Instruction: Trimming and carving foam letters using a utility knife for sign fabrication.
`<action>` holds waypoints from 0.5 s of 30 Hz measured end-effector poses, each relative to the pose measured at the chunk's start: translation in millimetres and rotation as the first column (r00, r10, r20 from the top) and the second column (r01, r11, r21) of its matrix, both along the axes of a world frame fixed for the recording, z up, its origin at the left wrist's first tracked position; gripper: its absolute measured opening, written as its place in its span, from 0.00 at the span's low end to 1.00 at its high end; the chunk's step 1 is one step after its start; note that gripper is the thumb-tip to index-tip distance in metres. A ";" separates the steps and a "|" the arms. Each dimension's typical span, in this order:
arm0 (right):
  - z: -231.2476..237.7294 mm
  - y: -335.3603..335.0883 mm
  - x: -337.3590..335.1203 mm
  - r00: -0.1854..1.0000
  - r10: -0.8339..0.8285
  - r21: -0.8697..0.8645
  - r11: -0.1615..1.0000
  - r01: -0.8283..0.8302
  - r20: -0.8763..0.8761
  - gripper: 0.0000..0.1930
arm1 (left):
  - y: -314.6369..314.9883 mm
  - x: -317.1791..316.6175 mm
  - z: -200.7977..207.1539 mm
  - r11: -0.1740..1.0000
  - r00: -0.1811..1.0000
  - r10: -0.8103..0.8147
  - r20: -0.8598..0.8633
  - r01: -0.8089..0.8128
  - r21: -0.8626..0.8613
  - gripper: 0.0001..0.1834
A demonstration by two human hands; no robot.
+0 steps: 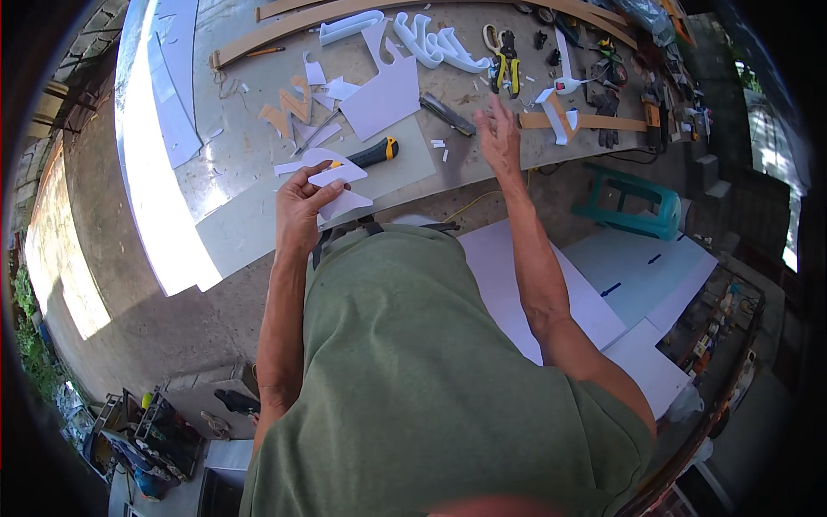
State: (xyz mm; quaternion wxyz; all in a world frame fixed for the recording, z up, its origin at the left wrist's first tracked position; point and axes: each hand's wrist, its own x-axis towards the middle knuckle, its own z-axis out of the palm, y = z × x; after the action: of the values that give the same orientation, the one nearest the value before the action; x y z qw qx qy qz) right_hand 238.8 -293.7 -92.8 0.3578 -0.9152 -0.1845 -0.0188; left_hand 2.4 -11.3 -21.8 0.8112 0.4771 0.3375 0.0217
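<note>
My left hand [299,209] grips a white cut-out sheet piece [343,191] with curved edges, held just above the near edge of the workbench [250,146]. A black and yellow utility knife [372,153] lies on the bench right behind that piece. My right hand [498,135] hovers over the bench with its fingers spread and nothing in it, close to a dark flat tool [448,115] and small white scraps.
A larger white sheet offcut [385,93], orange cut letters [289,105], white raised letters [431,41], yellow-handled shears [502,60], wooden strips [586,122] and small tools lie across the bench. A teal stool [633,205] and white boards [620,284] sit on the floor at right.
</note>
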 end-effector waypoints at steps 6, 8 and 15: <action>-5.8 -121.3 114.2 0.858 -0.489 0.285 0.809 0.514 -0.159 0.31 | -11.9 -0.5 -12.1 0.993 0.985 0.120 -0.126 -0.116 0.037 0.20; -16.3 -153.9 147.5 0.838 -0.486 0.315 0.777 0.545 -0.251 0.41 | -22.6 -3.9 -23.2 0.979 0.968 0.204 -0.143 -0.203 0.027 0.22; -32.7 -191.7 214.1 0.890 -0.299 0.187 0.907 0.377 -0.344 0.50 | -79.6 3.5 -46.7 0.892 0.877 0.446 -0.179 -0.452 0.012 0.23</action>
State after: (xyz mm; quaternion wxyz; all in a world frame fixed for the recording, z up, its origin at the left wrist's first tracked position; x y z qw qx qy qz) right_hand 452.8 -485.4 -125.6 0.4848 -0.8729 0.0405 0.0386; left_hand 5.9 -90.8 -68.5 0.7579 0.3736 0.5098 0.1617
